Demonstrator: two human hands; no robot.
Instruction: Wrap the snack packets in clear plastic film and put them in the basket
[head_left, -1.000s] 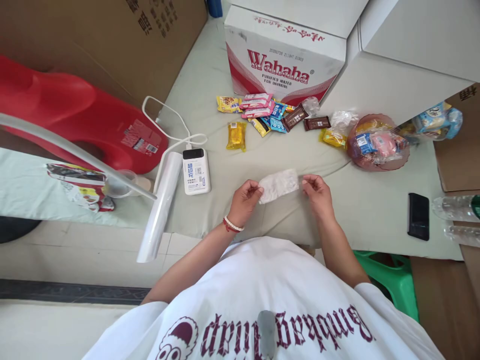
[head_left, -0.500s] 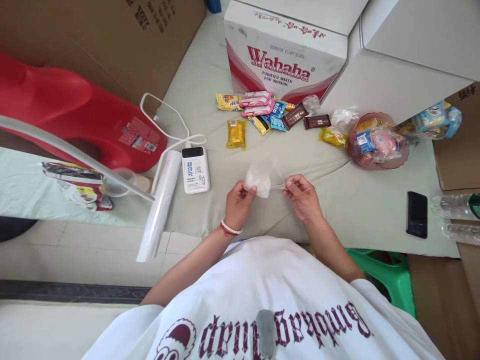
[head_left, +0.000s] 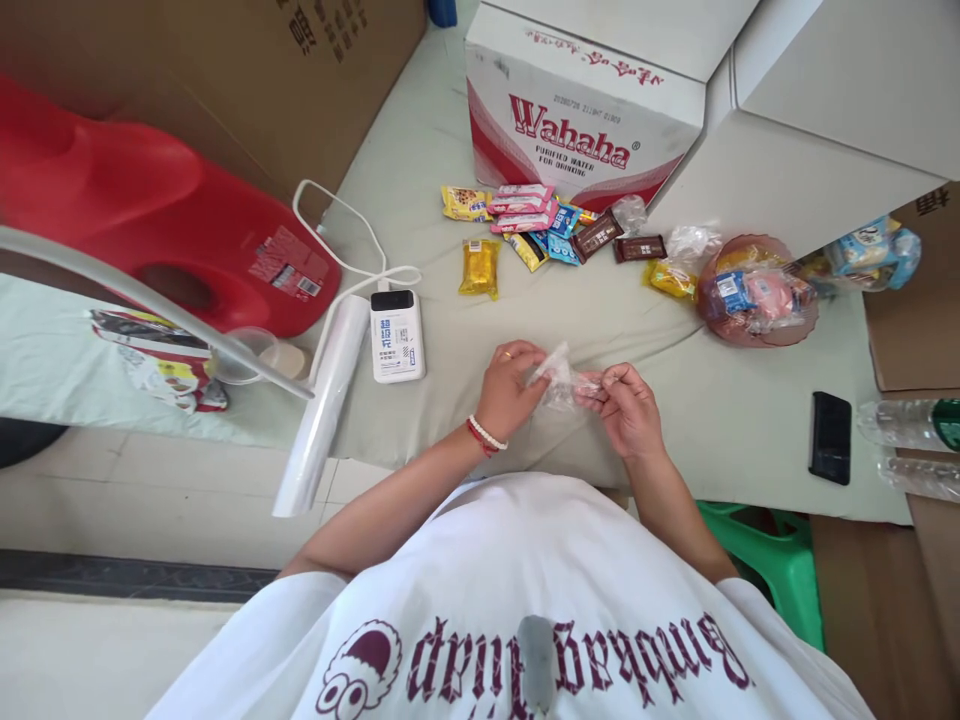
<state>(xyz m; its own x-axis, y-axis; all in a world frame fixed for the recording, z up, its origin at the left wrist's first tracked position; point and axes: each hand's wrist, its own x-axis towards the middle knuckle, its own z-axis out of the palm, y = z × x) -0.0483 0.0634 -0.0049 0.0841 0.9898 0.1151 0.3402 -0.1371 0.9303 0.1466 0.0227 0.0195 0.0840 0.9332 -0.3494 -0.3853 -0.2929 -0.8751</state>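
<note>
Landmark = white power bank [head_left: 397,335], lying flat on the pale green cloth [head_left: 450,150]

Far left of it: big red plastic container [head_left: 150,225], a clear cup [head_left: 244,355] under a grey tube [head_left: 150,300], printed packets [head_left: 161,355] at the cloth edge. Just left of the power bank, almost touching: white roll [head_left: 322,410], running down off the cloth edge. White cable [head_left: 341,255] loops up and left from the power bank's top

Right of the power bank: left hand [head_left: 514,390], fingers curled, pinching one side of a small clear plastic bag [head_left: 559,378]. Bead bracelet [head_left: 486,436] on that wrist. Right hand [head_left: 626,410] further right, fingertips pinched on the bag's other side. Hands close together, both clamped on the bag, which is crumpled between them, just above the cloth. Nothing lies between hands and power bank

Up and right of the power bank: yellow packet [head_left: 480,267], then a loose pile of wrapped snacks [head_left: 551,225] in front of the Wahaha carton [head_left: 581,125]. Further right: pinkish bowl [head_left: 754,290] full of packets. Far right: black phone [head_left: 830,437] flat on the cloth, clear bottles [head_left: 911,445] beyond it at the frame edge
</note>
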